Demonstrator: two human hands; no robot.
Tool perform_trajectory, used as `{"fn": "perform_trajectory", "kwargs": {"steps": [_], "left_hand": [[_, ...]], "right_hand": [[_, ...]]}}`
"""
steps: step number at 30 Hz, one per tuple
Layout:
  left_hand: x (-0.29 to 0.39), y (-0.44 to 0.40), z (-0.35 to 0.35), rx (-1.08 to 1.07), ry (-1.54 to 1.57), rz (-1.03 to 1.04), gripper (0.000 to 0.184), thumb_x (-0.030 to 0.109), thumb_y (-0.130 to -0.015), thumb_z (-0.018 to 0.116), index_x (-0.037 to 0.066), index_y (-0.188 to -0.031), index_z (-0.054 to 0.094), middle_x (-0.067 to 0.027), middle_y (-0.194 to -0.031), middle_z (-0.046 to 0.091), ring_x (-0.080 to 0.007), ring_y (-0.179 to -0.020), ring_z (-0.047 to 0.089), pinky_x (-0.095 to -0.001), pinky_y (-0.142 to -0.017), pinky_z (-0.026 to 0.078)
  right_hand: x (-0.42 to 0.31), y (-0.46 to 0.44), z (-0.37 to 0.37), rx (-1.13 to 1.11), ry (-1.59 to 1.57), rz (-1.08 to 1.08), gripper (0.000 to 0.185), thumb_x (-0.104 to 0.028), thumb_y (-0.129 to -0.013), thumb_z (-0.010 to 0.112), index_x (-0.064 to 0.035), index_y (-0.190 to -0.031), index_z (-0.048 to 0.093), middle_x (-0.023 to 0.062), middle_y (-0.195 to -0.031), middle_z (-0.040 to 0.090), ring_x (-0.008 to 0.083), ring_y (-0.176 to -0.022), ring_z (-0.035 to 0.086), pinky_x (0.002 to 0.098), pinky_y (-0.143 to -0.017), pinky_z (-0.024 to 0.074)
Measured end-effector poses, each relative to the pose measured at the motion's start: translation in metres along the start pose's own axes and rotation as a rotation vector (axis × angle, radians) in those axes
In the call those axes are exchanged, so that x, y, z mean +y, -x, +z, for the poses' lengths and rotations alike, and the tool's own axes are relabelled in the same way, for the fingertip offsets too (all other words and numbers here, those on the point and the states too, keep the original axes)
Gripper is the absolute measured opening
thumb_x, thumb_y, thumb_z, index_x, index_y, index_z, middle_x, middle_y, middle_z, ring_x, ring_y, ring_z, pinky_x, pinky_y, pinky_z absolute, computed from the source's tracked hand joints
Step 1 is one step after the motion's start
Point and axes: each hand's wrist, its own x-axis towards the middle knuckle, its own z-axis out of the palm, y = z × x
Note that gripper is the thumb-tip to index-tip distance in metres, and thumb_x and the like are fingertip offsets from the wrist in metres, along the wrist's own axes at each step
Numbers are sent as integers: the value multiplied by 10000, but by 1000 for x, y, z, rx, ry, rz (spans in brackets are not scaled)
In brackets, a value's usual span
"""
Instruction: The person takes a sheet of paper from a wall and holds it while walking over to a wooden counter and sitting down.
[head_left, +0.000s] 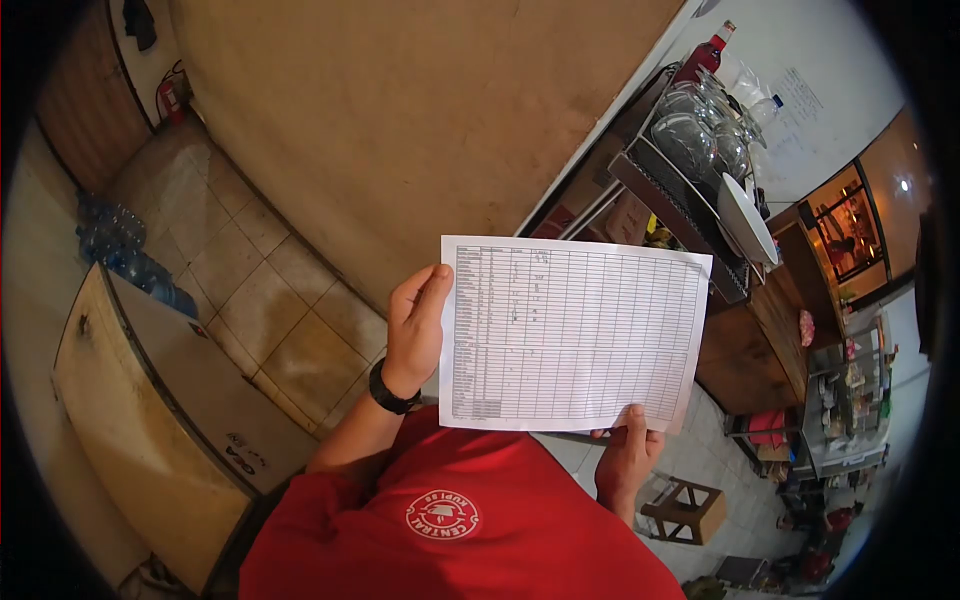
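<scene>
A white printed sheet with a table of rows and columns is held up in front of my red shirt. Handwritten marks show in some of its left columns. My left hand, with a black band on the wrist, grips the sheet's left edge, thumb on the front and the other fingers partly hidden. At the bottom edge, right of centre, my right hand pinches the paper with its thumb on top; its fingertips behind the sheet are hidden.
A rack with glass vessels, a white bowl and a red bottle stands at the upper right. A wooden stool is at the lower right. On the left are a large chest-like box and a fire extinguisher.
</scene>
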Motion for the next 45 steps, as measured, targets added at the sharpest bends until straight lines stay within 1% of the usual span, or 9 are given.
{"fn": "perform_trajectory", "kwargs": {"steps": [8,19,25,28,31,45], "left_hand": [[1,-1,-1,-3,-16,16,322,216,-1070,488,-43,-990,662,-4,-884,674,-46,-794,571,-227,-714,452],[3,-2,-1,-13,-5,18,336,230,-1074,484,-50,-1043,668,-20,-925,692,-58,-817,596,-230,-738,475],[3,-1,-2,-19,-46,44,329,232,-1073,497,-49,-1047,666,-23,-928,693,-57,-822,598,-228,-743,479],[1,-2,-3,-28,-64,61,328,234,-1073,502,-49,-1044,666,-20,-922,690,-54,-819,594,-225,-737,478],[-1,-3,-3,-17,-75,61,329,234,-1073,503,-50,-1038,665,-15,-915,685,-50,-816,588,-221,-731,475],[1,-7,-3,5,-57,53,318,225,-1071,505,-44,-1019,666,-11,-900,681,-47,-800,584,-221,-721,470]], "right_hand": [[-1,-1,3,-1,-11,9,224,-175,-1026,543,42,-1006,598,122,-836,659,183,-638,618,312,-563,509],[1,-4,0,-31,-3,1,218,-175,-1023,551,34,-977,595,104,-815,642,181,-629,601,320,-564,501],[-2,-1,3,-16,13,-4,222,-182,-1022,553,33,-992,600,104,-818,645,179,-633,607,314,-555,501],[-2,0,3,-23,38,31,207,-202,-1014,550,2,-1044,573,89,-884,637,158,-673,572,316,-566,450],[0,-1,2,3,38,34,212,-207,-1014,550,1,-1049,572,90,-886,639,158,-673,573,316,-567,451],[0,-6,3,-42,25,31,212,-213,-1014,555,-6,-1054,575,81,-891,643,149,-674,571,306,-555,449]]}}
